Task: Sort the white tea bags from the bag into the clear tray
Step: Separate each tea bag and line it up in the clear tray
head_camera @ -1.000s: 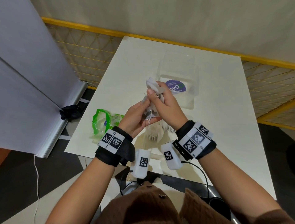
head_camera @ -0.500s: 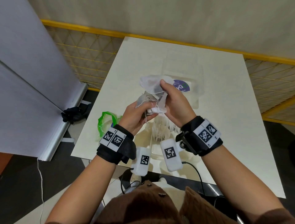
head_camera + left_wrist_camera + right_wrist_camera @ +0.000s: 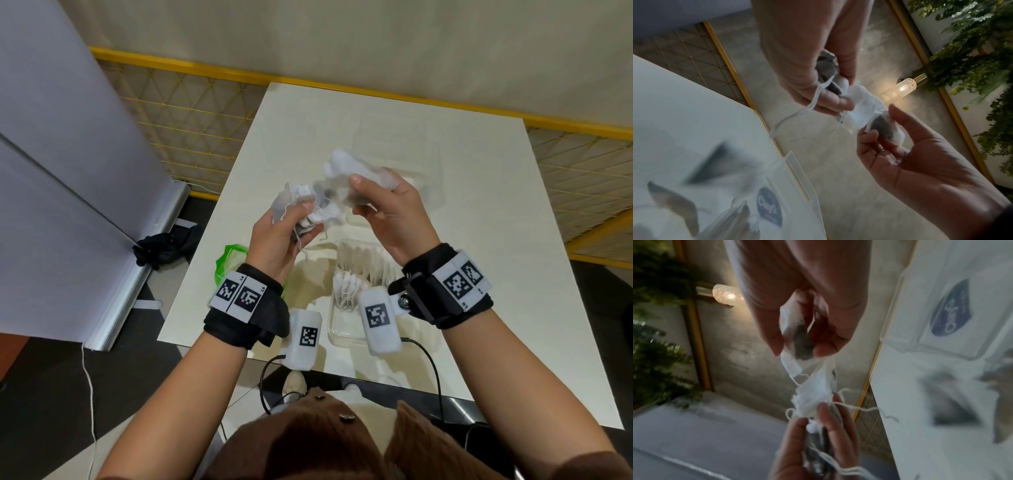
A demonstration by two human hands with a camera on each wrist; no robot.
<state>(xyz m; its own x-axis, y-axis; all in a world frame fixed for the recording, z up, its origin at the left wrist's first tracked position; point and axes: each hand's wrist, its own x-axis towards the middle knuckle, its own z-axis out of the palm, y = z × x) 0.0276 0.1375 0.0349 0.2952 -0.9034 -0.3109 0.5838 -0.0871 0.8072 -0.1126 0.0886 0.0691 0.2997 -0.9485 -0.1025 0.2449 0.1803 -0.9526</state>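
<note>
Head view: left hand (image 3: 284, 236) grips a tangled bunch of white tea bags (image 3: 308, 205) above the table (image 3: 496, 274), right hand (image 3: 387, 212) pinches one bag and draws it off; clear tray (image 3: 334, 329) near the table edge holds a row already, so sorting looks partly done, bunch left. Left wrist view: sticker (image 3: 769, 205) on clear plastic reads "ClayG". Right wrist view: same label, blurred, not readable.
</note>
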